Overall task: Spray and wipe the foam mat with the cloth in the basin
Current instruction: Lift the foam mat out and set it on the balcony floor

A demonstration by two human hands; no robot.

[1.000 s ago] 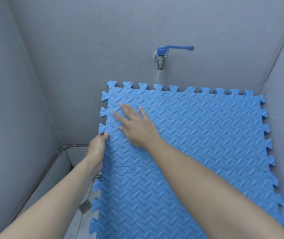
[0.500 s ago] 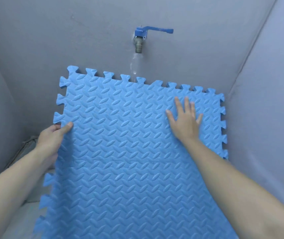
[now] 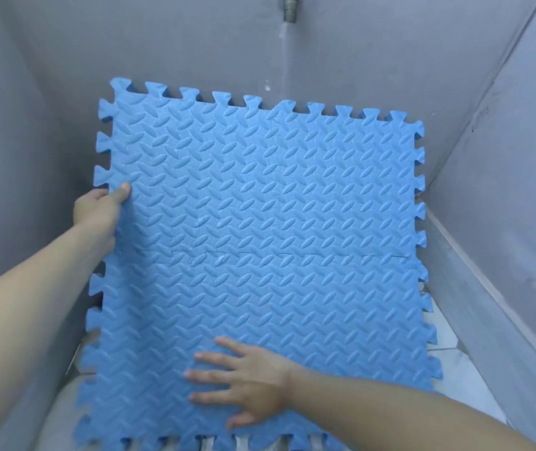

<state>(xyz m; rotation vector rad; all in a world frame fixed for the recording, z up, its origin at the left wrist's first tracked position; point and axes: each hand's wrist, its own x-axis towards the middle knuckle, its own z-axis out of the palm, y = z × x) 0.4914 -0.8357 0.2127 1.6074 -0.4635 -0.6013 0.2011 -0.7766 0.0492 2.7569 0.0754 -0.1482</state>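
A blue foam mat (image 3: 260,206) with a leaf-pattern surface and jigsaw edges leans tilted against the grey back wall of the basin, filling the middle of the head view. My left hand (image 3: 100,206) grips its left edge, thumb on the front face. My right hand (image 3: 244,375) lies flat with spread fingers on the mat's lower middle. A thin stream of water (image 3: 285,60) falls from the tap spout (image 3: 289,8) onto the mat's top edge. No cloth or spray bottle shows.
Grey walls (image 3: 48,92) close in on the left, back and right. A pale ledge (image 3: 475,271) runs along the right wall, with light tiles (image 3: 465,369) below it. The basin floor shows under the mat's lower edge.
My right hand slid from the mat's upper right down to its lower middle. The view dropped, so the tap handle left the frame. My left hand keeps its grip on the left edge.
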